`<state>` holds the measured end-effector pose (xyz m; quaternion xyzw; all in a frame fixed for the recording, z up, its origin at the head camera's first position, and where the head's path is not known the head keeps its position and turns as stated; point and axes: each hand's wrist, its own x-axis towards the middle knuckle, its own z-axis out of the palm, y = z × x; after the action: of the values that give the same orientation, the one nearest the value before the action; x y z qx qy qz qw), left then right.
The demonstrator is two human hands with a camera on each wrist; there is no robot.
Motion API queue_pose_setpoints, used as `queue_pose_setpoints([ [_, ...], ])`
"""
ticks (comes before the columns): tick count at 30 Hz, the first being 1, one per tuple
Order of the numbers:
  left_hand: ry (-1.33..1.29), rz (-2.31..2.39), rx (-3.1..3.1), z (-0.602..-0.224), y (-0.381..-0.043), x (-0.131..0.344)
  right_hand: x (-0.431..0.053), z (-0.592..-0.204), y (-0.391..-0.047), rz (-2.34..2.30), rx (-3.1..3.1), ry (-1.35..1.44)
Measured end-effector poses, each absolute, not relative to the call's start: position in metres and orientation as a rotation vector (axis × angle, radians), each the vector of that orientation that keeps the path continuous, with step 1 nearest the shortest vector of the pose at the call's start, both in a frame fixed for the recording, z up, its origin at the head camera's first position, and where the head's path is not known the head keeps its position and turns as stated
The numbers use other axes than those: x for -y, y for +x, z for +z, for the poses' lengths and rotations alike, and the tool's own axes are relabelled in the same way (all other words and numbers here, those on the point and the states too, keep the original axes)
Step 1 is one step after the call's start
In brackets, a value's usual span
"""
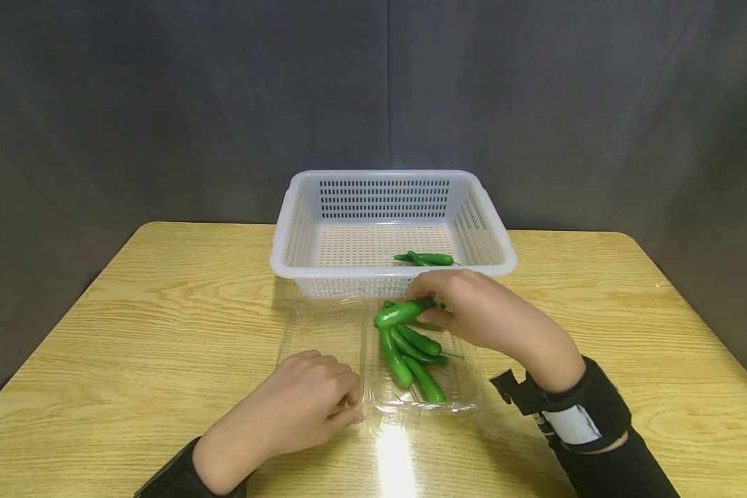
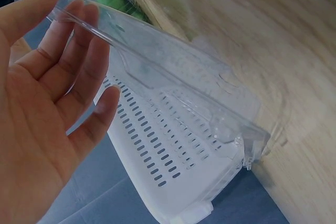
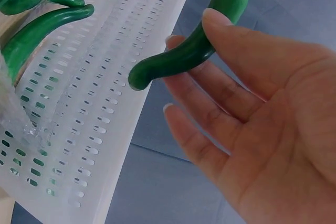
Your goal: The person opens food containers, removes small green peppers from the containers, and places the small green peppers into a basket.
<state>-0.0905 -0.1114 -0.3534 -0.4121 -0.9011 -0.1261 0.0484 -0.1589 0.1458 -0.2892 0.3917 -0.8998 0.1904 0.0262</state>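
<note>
In the head view we have a pale yellow wood-grain table (image 1: 162, 311) across the lower half, rounded far corners at mid-left and mid-right, a bright patch of glare (image 1: 395, 456) at bottom centre. Behind it we see a dark grey backdrop (image 1: 193, 117) filling the top and both sides, thin vertical seam (image 1: 389, 83) near top centre. We also get wood grain upper right in the left wrist view.

A hand could pass along the left and right edges of the pale wood-grained table (image 1: 99, 360); mid-far edge, a white rectangular perforated plastic basket (image 1: 348, 272) blocks the way, the bare right hand (image 1: 473, 304) near its front wall.
</note>
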Motion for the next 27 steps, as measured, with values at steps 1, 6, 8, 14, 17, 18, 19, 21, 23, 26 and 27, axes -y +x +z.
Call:
queue_pose_setpoints([
  [1,-1.257,-0.383,2.744,-0.3535,-0.0905,0.1114,-0.1458,-0.2889,-0.1588,0.587,2.777,1.206],
  [6,-1.256,-0.365,2.733,-0.3536,-0.0906,0.1113,-0.1463,-0.2873,-0.1585,0.585,2.770,1.178],
  [8,-1.254,-0.356,2.734,-0.3534,-0.0904,0.1113,-0.1465,-0.2871,-0.1584,0.586,2.766,1.165],
  [14,-1.254,-0.357,2.742,-0.3527,-0.0906,0.1113,-0.1471,-0.2868,-0.1579,0.578,2.713,1.150],
  [17,-1.255,-0.365,2.744,-0.3524,-0.0906,0.1115,-0.1476,-0.2868,-0.1580,0.582,2.668,1.159],
  [18,-1.254,-0.368,2.746,-0.3523,-0.0906,0.1115,-0.1478,-0.2870,-0.1581,0.582,2.655,1.159],
  [19,-1.255,-0.369,2.746,-0.3522,-0.0905,0.1115,-0.1480,-0.2869,-0.1581,0.584,2.643,1.160],
  [21,-1.258,-0.372,2.747,-0.3520,-0.0904,0.1112,-0.1482,-0.2867,-0.1582,0.590,2.628,1.158],
  [23,-1.258,-0.371,2.749,-0.3521,-0.0901,0.1111,-0.1484,-0.2864,-0.1584,0.593,2.625,1.150],
  [26,-1.259,-0.369,2.746,-0.3522,-0.0899,0.1110,-0.1488,-0.2862,-0.1587,0.599,2.624,1.140],
  [27,-1.258,-0.367,2.744,-0.3523,-0.0898,0.1111,-0.1490,-0.2862,-0.1588,0.597,2.622,1.138],
])
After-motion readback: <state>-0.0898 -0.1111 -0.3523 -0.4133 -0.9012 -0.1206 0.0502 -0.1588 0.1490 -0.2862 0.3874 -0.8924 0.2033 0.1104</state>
